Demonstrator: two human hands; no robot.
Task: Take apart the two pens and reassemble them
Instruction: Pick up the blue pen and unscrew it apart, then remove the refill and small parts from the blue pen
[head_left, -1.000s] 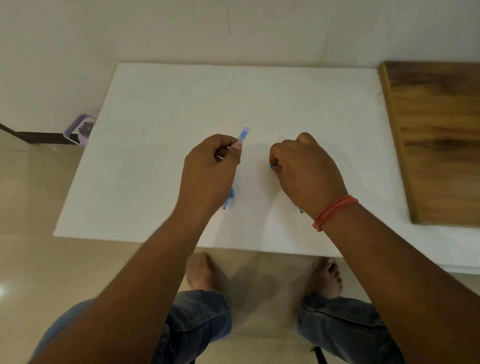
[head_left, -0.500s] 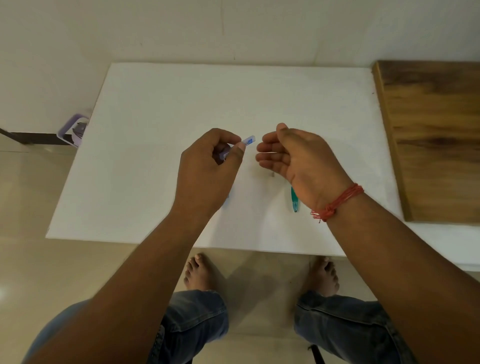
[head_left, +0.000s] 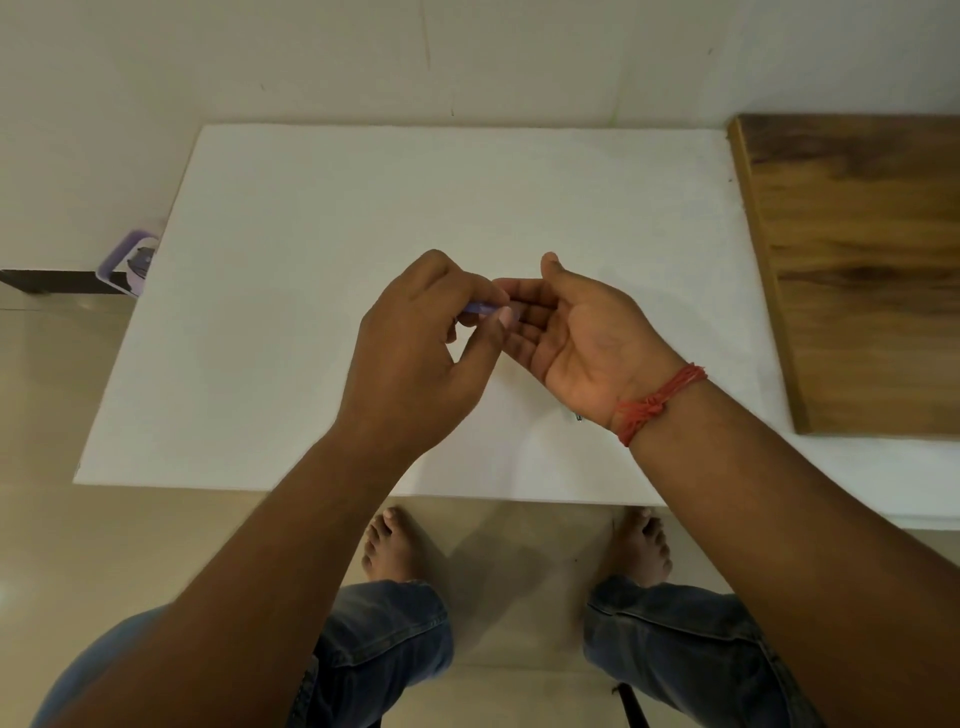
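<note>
White tabletop (head_left: 322, 249), set against a pale wall; wooden board (head_left: 857, 260) at its right end; small purple object (head_left: 132, 260) off its left edge, on the floor side.

Left hand (head_left: 415, 358): raised above the tabletop, fingers curled, thumb and forefinger pinching a short blue pen part (head_left: 483, 308). Only a sliver of the part shows between the fingertips; which piece it is cannot be told. The pinch at the fingertips leaves the free end pointing toward the other hand, likely to pass it across or to mate it with something there.

Right hand (head_left: 582, 338): palm turned up, fingers loosely spread and slack, fingertips meeting the left hand's thumb. Nothing visibly gripped; whether a small piece lies among the fingers cannot be told. The cupped, upward pose suits receiving or steadying the part. Red thread band (head_left: 660, 400) at the wrist.

Other pen pieces: one small dark tip (head_left: 577, 417) shows on the tabletop just under the right wrist; the remainder is hidden by the hands or out of sight.

Stage, as judged: mid-task, the pens in pieces, with fitting or handing over of one part in progress above the tabletop centre.

Below the near edge: the person's knees in jeans and bare feet on a tiled floor.
</note>
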